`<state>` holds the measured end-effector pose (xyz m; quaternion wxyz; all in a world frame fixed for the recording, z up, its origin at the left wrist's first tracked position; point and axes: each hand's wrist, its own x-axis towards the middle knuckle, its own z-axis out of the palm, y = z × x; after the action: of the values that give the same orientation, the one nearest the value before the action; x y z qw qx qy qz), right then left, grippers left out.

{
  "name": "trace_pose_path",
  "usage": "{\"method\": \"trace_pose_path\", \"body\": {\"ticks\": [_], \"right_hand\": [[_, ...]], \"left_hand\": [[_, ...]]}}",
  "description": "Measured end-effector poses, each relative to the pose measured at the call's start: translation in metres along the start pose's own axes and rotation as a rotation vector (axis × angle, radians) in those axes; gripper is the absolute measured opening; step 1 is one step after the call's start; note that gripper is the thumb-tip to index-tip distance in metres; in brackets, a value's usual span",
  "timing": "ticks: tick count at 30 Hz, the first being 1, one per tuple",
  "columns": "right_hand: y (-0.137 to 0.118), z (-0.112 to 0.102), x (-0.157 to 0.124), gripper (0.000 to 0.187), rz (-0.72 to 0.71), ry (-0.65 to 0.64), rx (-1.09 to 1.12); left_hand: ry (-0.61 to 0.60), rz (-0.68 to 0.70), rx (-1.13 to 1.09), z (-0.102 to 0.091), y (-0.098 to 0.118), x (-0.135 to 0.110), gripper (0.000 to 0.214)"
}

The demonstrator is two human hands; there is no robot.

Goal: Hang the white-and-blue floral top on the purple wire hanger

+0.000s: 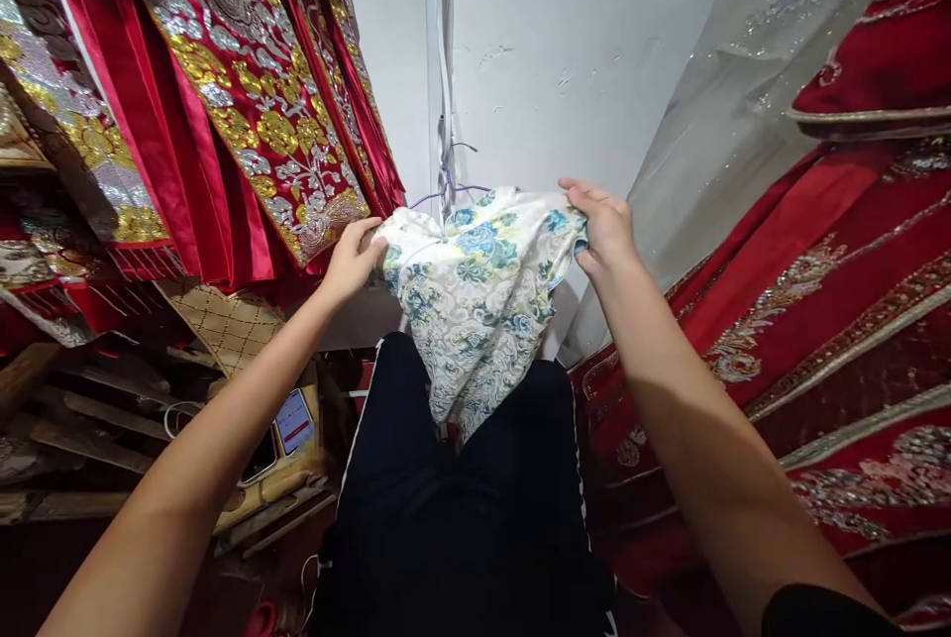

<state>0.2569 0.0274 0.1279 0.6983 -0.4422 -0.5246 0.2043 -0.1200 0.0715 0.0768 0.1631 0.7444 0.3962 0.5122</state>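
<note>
A white garment [475, 300] with blue and yellow flowers spreads out in front of me, narrowing to a point above my lap. My left hand [355, 263] pinches its upper left corner between thumb and fingers. At the upper right corner, my right hand [607, 229] grips the cloth, thumb below and fingers stretched along the top. Behind its top edge shows a thin purple hanger [470, 188]; whether the garment hangs on it I cannot tell.
Red gowns with gold and silver embroidery [278, 127] hang at left; beaded red cloth [832, 320] and sheer white fabric [713, 132] fill the right. A lit phone [295, 421] lies on a bamboo stand [271, 490] beside my legs. A white wall [550, 53] stands ahead.
</note>
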Motion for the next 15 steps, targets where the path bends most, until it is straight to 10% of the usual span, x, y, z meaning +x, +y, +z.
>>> {"method": "trace_pose_path", "body": {"ticks": [7,15], "right_hand": [[-0.007,0.043,-0.044,0.045,-0.025,-0.256,0.045],[-0.003,0.066,-0.04,0.053,0.045,-0.288,0.251]], "left_hand": [[0.001,-0.045,0.009,0.015,0.009,-0.004,0.035],[-0.196,-0.397,-0.566,0.028,0.029,-0.001,0.048]]}}
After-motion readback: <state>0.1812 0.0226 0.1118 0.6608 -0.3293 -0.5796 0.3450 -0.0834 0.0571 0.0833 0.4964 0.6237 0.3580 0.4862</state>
